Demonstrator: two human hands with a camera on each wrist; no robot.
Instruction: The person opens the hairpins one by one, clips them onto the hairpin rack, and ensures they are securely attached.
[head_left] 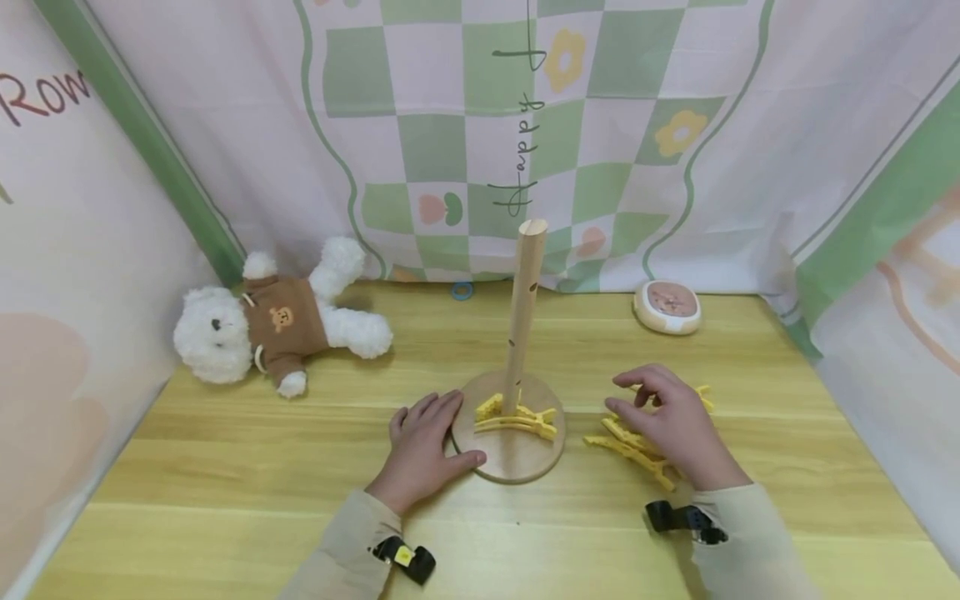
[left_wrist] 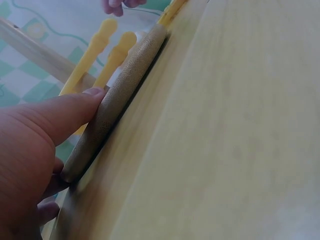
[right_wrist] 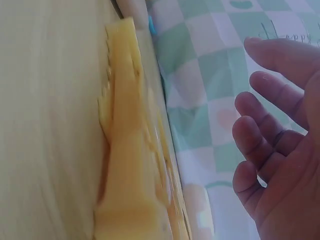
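Observation:
A round wooden base carries an upright wooden post with small dark holes in its side. Yellow branch-like plastic pieces lie on the base around the post's foot. My left hand holds the base at its left rim; in the left wrist view its thumb lies over the edge. To the right, my right hand hovers over more yellow plastic pieces on the table, partly covering them. Its fingers are loosely bent, and nothing shows between them in the right wrist view.
A white plush bear in a brown shirt lies at the back left of the wooden table. A small blue ring and a rounded white device are near the back edge. Printed curtains hang behind.

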